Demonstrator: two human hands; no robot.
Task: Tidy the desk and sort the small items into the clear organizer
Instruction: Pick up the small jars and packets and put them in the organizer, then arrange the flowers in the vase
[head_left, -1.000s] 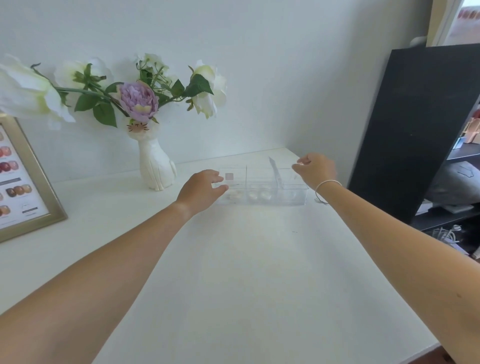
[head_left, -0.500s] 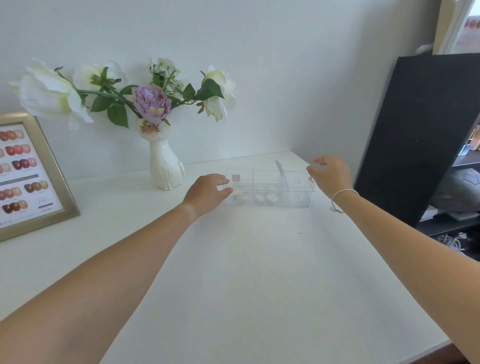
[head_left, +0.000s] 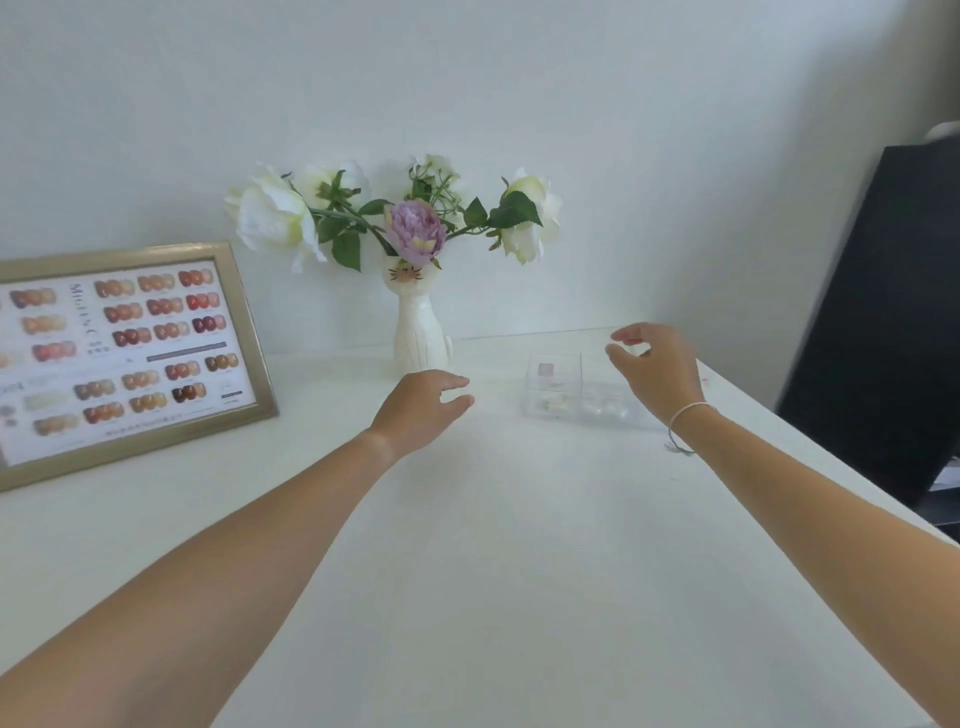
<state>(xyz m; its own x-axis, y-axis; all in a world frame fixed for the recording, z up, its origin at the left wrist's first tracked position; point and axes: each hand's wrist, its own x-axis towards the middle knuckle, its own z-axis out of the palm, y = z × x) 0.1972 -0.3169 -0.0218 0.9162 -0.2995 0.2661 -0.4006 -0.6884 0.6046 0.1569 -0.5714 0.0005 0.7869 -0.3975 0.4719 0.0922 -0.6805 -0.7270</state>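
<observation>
The clear organizer (head_left: 556, 389) stands on the white desk (head_left: 493, 545) near the back right corner, with several small pale items in its compartments. My right hand (head_left: 654, 371) hovers over its right half, fingers loosely curled and apart, holding nothing, and hides that part of the box. My left hand (head_left: 421, 405) is off the organizer, a short way to its left and just in front of the vase, fingers apart and empty.
A white cat-shaped vase (head_left: 418, 332) with white and purple flowers stands against the wall. A gold-framed colour chart (head_left: 124, 353) leans at the left. A black panel (head_left: 883, 338) rises at the desk's right edge.
Both hands have let go of the organizer's ends. The left hand has drawn away to the left, the right hand now hovers above the box. The camera has swung left.
</observation>
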